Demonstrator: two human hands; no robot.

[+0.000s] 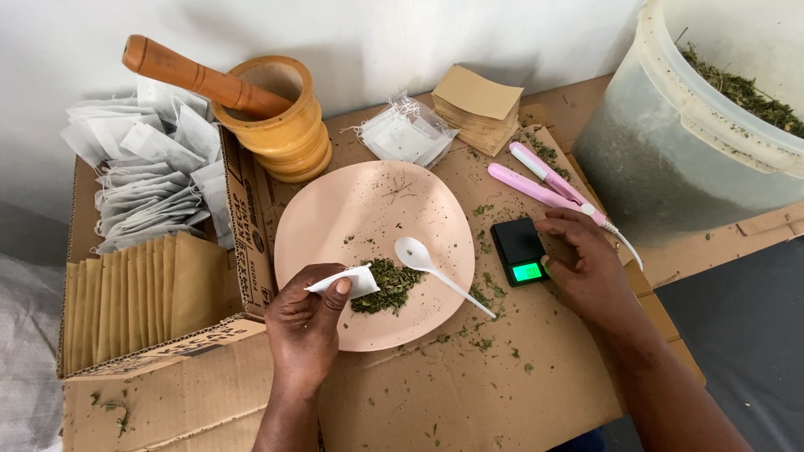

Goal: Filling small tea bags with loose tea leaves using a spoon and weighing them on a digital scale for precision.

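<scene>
My left hand (306,322) pinches a small white tea bag (347,282) over the near edge of a pink plate (352,209). A pile of dried green herb (387,287) lies on the plate beside the bag, and a white plastic spoon (435,272) rests with its bowl next to the pile. My right hand (586,264) lies on the cardboard with its fingers touching a small black digital scale (519,249) whose display glows green.
A cardboard box (243,209) at left holds white tea bags (151,176) and brown envelopes (142,293). Behind the plate stand a wooden mortar with pestle (268,109), a packet of bags (406,134), a brown envelope stack (477,105), a pink sealer (544,180). A herb bucket (687,125) is at right.
</scene>
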